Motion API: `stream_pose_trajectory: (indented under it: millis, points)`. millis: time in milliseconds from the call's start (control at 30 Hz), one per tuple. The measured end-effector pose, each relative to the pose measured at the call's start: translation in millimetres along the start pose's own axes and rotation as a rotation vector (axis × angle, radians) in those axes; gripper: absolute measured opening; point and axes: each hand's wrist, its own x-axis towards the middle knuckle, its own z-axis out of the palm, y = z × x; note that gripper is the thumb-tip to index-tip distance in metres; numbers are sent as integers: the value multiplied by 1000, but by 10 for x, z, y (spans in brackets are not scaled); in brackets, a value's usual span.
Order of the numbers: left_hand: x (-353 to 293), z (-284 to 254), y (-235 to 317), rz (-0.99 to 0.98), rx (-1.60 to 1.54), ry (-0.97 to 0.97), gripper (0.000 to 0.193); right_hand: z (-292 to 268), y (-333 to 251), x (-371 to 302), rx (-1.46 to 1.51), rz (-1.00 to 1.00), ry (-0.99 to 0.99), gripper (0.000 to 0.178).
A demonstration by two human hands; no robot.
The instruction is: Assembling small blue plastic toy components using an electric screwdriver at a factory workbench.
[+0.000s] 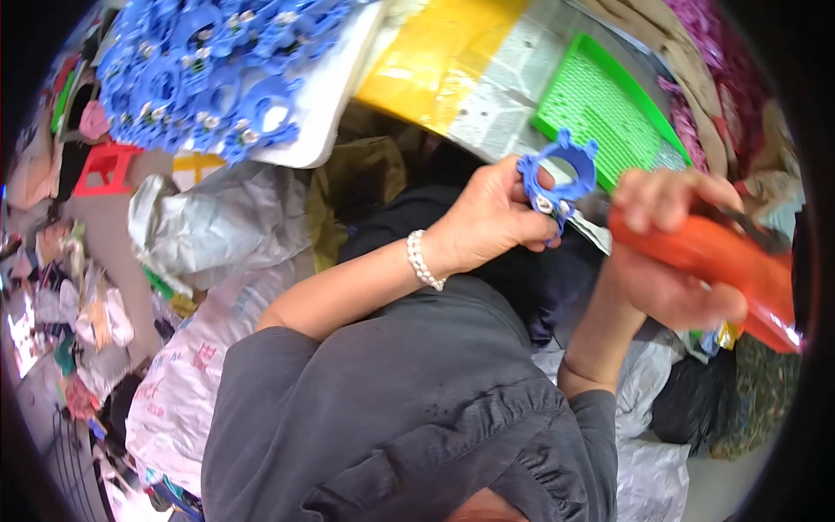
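My left hand [491,217] pinches a blue plastic ring-shaped part [559,174] with a small metal piece at its lower edge. A bead bracelet [424,261] circles that wrist. My right hand [674,252] grips an orange power screwdriver [722,261] whose dark tip meets the metal piece on the blue part. Both hands are raised in front of my dark grey top, over my lap.
A white tray [326,96] at upper left holds a heap of several matching blue parts [209,70]. A green perforated tray [609,109] lies behind the hands, beside a yellow sheet [435,61]. Plastic sacks [217,226], a red stool [104,165] and clutter fill the left side.
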Motion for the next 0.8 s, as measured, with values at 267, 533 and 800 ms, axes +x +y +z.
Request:
stream_pose_trajectory:
  millis: [267, 533, 800]
  points:
    - [-443, -869, -328, 289, 411, 348, 45, -204, -194, 24, -47, -8, 78, 87]
    - [-627, -2545, -896, -285, 1228, 588, 81, -198, -60, -3, -36, 55, 232, 78]
    - [-753, -2645, -1175, -192, 1414, 370, 37, -188, -40, 15, -76, 3, 160, 74]
